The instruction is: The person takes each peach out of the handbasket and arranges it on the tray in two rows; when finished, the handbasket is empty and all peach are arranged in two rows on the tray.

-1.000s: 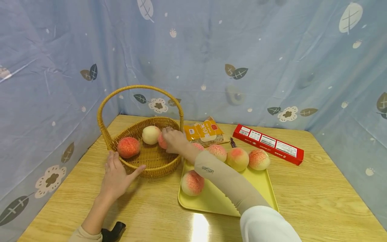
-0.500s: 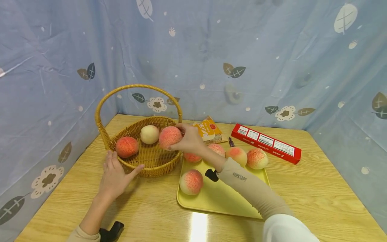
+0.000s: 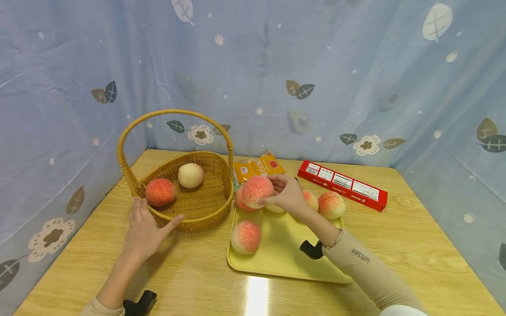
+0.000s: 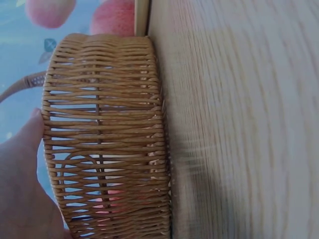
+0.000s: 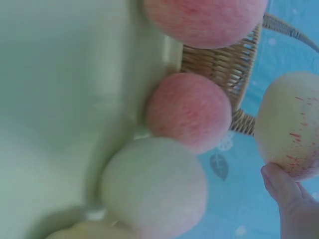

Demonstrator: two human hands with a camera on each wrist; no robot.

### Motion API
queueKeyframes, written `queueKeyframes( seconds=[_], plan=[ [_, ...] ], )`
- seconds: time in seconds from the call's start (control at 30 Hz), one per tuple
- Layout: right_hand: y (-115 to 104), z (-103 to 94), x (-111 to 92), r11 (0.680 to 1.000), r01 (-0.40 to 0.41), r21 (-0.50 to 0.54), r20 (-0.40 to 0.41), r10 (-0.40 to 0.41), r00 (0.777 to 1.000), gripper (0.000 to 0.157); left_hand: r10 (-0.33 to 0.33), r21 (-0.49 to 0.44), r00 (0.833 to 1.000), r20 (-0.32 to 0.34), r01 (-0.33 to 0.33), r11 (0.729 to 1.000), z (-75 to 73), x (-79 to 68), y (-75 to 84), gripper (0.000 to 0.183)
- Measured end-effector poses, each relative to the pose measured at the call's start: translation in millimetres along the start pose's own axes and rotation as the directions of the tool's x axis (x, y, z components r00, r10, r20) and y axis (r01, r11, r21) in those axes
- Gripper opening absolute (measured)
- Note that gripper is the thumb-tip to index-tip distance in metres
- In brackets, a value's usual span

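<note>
A red peach and a pale peach are cradled in the wicker basket by the desk's back-left corner — rim touched by the left hand, thumb spread from fingers. A pink peach is pinched in the right hand's fingers, near the yellow tray's back-left corner — loose peaches are carried there too.

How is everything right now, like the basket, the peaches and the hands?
Basket: upright, handle raised, two peaches inside.
Left hand: touching the basket's rim.
Held peach: up in the air.
Right hand: gripping that peach.
Tray: flat, other peaches on it.
Packet: lying down, partly hidden; can't tell if opened.
Red box: lying on the table.
</note>
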State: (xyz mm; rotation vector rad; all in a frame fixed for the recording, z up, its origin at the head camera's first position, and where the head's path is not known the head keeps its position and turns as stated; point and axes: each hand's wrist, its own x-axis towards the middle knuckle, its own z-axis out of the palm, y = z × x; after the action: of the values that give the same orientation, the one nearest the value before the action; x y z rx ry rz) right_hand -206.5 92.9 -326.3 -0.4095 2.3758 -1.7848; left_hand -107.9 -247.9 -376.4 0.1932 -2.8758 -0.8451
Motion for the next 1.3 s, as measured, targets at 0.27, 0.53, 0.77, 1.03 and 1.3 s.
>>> queueKeyframes(
  seconds=[0.27,0.53,0.77,1.03,1.3],
  plan=[
    [21,-21.8,-22,0.997,0.006,-0.072,0.037,-0.003,0.999,0.063,0.003,-0.004,1.0,-0.003,-0.003,1.0,-2.0,-0.5,-1.7,0.115],
    [42,-25.6,-38,0.989,-0.021,-0.149,0.094,0.035,0.995,0.065,0.01,-0.017,1.0,-0.014,-0.01,1.0,-2.5,-1.0,-2.1,0.115],
    [56,-22.7,-47,0.969,0.009,-0.246,0.145,0.028,0.989,0.062,0.014,-0.02,1.0,-0.009,-0.015,1.0,-1.8,-1.1,-1.5,0.116],
    [46,-26.0,-43,0.889,0.062,-0.454,0.262,0.067,0.963,0.058,0.02,-0.018,1.0,-0.016,-0.02,1.0,-2.2,-1.6,-0.2,0.115],
    [36,-28.6,-40,0.795,0.155,-0.586,0.352,0.077,0.933,0.073,0.021,-0.015,0.999,-0.028,-0.021,1.0,-0.8,-1.4,0.1,0.114]
  ],
)
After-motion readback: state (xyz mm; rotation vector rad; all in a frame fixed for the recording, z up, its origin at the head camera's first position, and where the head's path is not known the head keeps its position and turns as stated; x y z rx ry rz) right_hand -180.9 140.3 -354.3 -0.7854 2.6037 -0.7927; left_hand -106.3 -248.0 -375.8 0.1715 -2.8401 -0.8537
